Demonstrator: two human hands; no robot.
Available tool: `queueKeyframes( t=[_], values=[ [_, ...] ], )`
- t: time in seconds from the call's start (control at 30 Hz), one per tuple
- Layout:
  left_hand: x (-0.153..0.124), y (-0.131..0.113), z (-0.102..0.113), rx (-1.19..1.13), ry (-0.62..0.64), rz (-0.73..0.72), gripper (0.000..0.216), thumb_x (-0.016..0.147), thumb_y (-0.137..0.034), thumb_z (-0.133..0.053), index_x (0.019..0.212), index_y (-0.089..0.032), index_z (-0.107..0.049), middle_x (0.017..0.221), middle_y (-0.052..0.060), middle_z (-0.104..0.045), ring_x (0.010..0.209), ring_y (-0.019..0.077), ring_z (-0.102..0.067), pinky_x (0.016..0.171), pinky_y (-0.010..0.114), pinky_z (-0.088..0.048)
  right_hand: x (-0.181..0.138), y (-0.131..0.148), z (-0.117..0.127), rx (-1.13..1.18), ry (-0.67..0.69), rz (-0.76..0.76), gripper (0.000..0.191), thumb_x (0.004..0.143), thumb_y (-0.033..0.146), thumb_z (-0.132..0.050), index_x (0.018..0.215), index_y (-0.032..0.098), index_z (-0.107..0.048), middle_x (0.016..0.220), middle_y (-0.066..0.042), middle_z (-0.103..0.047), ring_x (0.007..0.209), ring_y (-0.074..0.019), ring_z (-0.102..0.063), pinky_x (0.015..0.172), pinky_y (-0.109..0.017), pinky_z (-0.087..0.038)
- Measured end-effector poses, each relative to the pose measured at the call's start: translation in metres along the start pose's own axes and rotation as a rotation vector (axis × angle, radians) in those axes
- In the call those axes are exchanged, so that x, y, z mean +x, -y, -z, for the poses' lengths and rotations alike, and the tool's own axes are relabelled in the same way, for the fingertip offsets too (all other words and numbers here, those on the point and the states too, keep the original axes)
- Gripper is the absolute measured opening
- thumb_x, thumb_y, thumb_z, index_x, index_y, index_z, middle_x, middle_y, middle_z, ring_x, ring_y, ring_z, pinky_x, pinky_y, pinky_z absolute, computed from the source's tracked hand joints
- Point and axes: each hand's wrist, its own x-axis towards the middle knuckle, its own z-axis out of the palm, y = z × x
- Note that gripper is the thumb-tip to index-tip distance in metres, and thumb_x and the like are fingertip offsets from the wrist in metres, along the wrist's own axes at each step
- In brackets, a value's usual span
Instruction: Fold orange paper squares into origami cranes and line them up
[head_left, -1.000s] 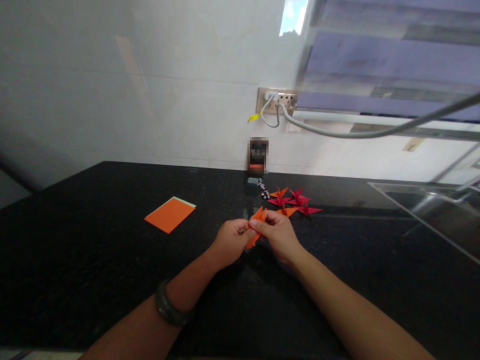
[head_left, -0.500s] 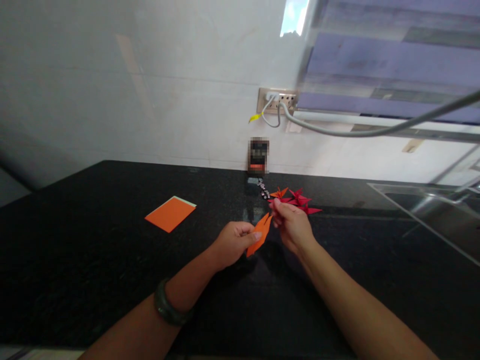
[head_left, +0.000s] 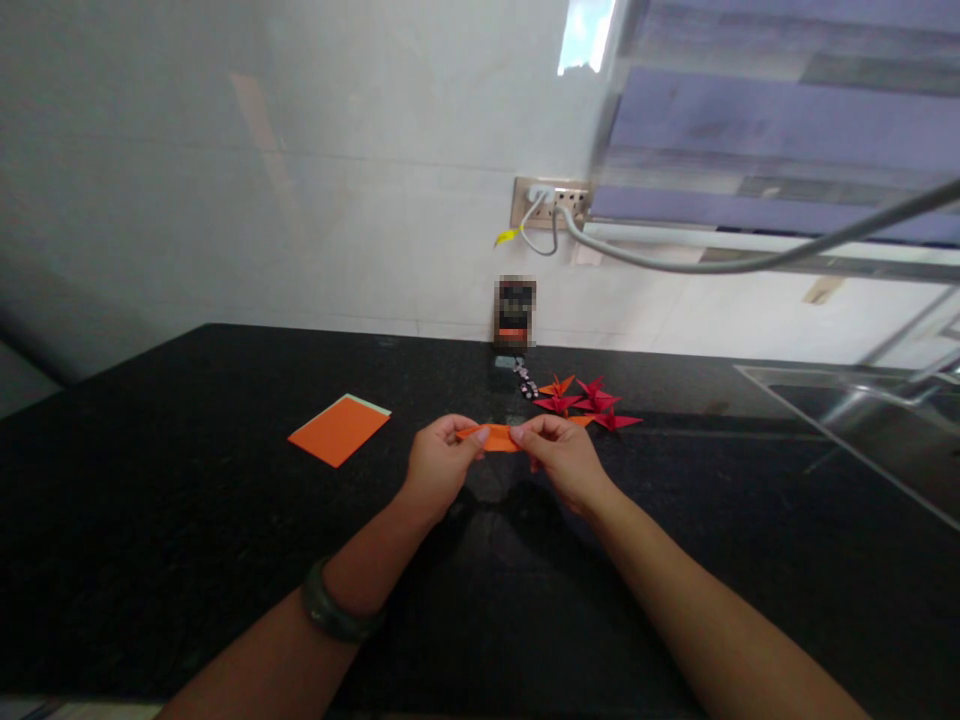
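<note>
Between both hands, above the dark counter, is a piece of folded orange origami paper point(head_left: 500, 438), held roughly level. My left hand point(head_left: 442, 465) pinches its left end between thumb and fingers; a bracelet circles that wrist. My right hand point(head_left: 564, 458) pinches the other end in the same way. Parts of the paper are hidden behind the fingers. Just beyond my right hand lies a group of folded paper cranes, red ones point(head_left: 616, 421) and an orange one point(head_left: 558, 386). To the left, a stack of orange square paper point(head_left: 339, 432) rests flat.
The black counter point(head_left: 225, 560) meets a pale tiled wall point(head_left: 300, 220). A blurred-out dark object point(head_left: 514, 312) with a beaded strap point(head_left: 527, 380) leans there. Above are a wall socket point(head_left: 551, 204) and a grey cable point(head_left: 697, 267). A metal sink point(head_left: 862, 420) is set at the right.
My right hand, apart from the paper before, now grips its right end. The paper has turned from slanting upright to nearly level. My left hand has moved slightly left and up.
</note>
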Motion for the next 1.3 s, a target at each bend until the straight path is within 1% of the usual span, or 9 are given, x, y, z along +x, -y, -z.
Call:
queueKeyframes(
  t=[0.13, 0.2, 0.27, 0.43, 0.53, 0.77, 1.0, 1.17, 1.3],
  values=[
    [0.003, 0.0, 0.001, -0.183, -0.102, -0.025, 0.025, 0.054, -0.028, -0.072, 0.066, -0.013, -0.056, 0.053, -0.003, -0.056, 0.049, 0.0078, -0.051, 0.05, 0.019, -0.039, -0.008, 0.001, -0.003, -0.164, 0.245, -0.085, 0.02, 0.059, 0.029, -0.069, 0.056, 0.014, -0.056, 0.046, 0.005, -0.049, 0.039, -0.0044, -0.036, 0.038, -0.018, -0.026],
    [0.002, -0.001, 0.0, -0.197, -0.095, -0.045, 0.023, 0.054, -0.027, -0.072, 0.062, -0.013, -0.056, 0.055, -0.002, -0.058, 0.052, 0.0077, -0.051, 0.053, 0.02, -0.04, -0.014, 0.003, -0.007, -0.2, 0.368, -0.094, 0.02, 0.058, 0.026, -0.069, 0.052, 0.014, -0.053, 0.044, 0.006, -0.046, 0.039, -0.0042, -0.035, 0.038, -0.018, -0.024],
    [-0.001, -0.002, -0.001, -0.171, -0.037, -0.041, 0.021, 0.055, -0.028, -0.072, 0.061, -0.013, -0.058, 0.056, -0.001, -0.059, 0.052, 0.0081, -0.051, 0.053, 0.02, -0.041, -0.018, 0.004, -0.01, -0.188, 0.407, -0.081, 0.024, 0.058, 0.025, -0.068, 0.047, 0.015, -0.049, 0.042, 0.007, -0.042, 0.039, -0.0037, -0.032, 0.038, -0.018, -0.022],
    [-0.007, -0.006, -0.003, -0.114, 0.163, 0.061, 0.023, 0.057, -0.031, -0.071, 0.067, -0.012, -0.063, 0.057, 0.0, -0.062, 0.052, 0.0091, -0.052, 0.052, 0.022, -0.041, -0.014, 0.005, -0.012, -0.064, 0.208, -0.048, 0.026, 0.06, 0.032, -0.067, 0.051, 0.016, -0.049, 0.042, 0.008, -0.04, 0.037, -0.0041, -0.031, 0.038, -0.019, -0.022],
    [-0.006, -0.005, -0.002, -0.066, 0.164, 0.047, 0.019, 0.058, -0.029, -0.069, 0.064, -0.012, -0.064, 0.055, 0.0, -0.061, 0.052, 0.0087, -0.052, 0.053, 0.021, -0.04, -0.01, 0.002, -0.01, -0.027, 0.138, -0.03, 0.026, 0.06, 0.034, -0.068, 0.056, 0.016, -0.05, 0.048, 0.007, -0.044, 0.04, -0.0051, -0.035, 0.038, -0.019, -0.025],
    [-0.004, 0.001, -0.003, 0.091, 0.175, -0.029, 0.014, 0.059, -0.026, -0.066, 0.063, -0.012, -0.065, 0.058, 0.002, -0.064, 0.055, 0.0126, -0.055, 0.055, 0.024, -0.042, -0.006, -0.005, -0.01, 0.016, -0.06, 0.189, 0.027, 0.063, 0.027, -0.067, 0.084, 0.019, -0.05, 0.064, 0.005, -0.051, 0.049, -0.0071, -0.043, 0.044, -0.02, -0.034],
    [-0.006, 0.006, -0.003, 0.148, 0.223, -0.037, 0.016, 0.062, -0.028, -0.064, 0.066, -0.013, -0.063, 0.058, 0.002, -0.063, 0.054, 0.0124, -0.055, 0.053, 0.023, -0.042, -0.005, -0.003, -0.01, 0.01, -0.096, 0.23, 0.023, 0.064, 0.024, -0.065, 0.08, 0.019, -0.049, 0.06, 0.005, -0.048, 0.048, -0.0072, -0.041, 0.045, -0.02, -0.034],
    [-0.005, 0.006, -0.002, 0.13, 0.234, -0.061, 0.015, 0.062, -0.027, -0.064, 0.066, -0.013, -0.063, 0.059, 0.002, -0.063, 0.055, 0.0125, -0.056, 0.054, 0.023, -0.043, -0.005, -0.003, -0.009, -0.04, -0.037, 0.193, 0.017, 0.065, 0.028, -0.065, 0.076, 0.018, -0.055, 0.062, 0.002, -0.052, 0.051, -0.009, -0.043, 0.046, -0.021, -0.035],
    [-0.006, 0.001, -0.003, 0.076, 0.233, -0.045, 0.016, 0.062, -0.027, -0.064, 0.069, -0.013, -0.065, 0.06, 0.002, -0.064, 0.055, 0.0124, -0.056, 0.053, 0.023, -0.043, -0.004, -0.004, -0.005, -0.073, 0.039, 0.28, 0.012, 0.066, 0.028, -0.065, 0.071, 0.019, -0.059, 0.067, 0.0, -0.054, 0.058, -0.0111, -0.047, 0.051, -0.024, -0.038]
  ],
)
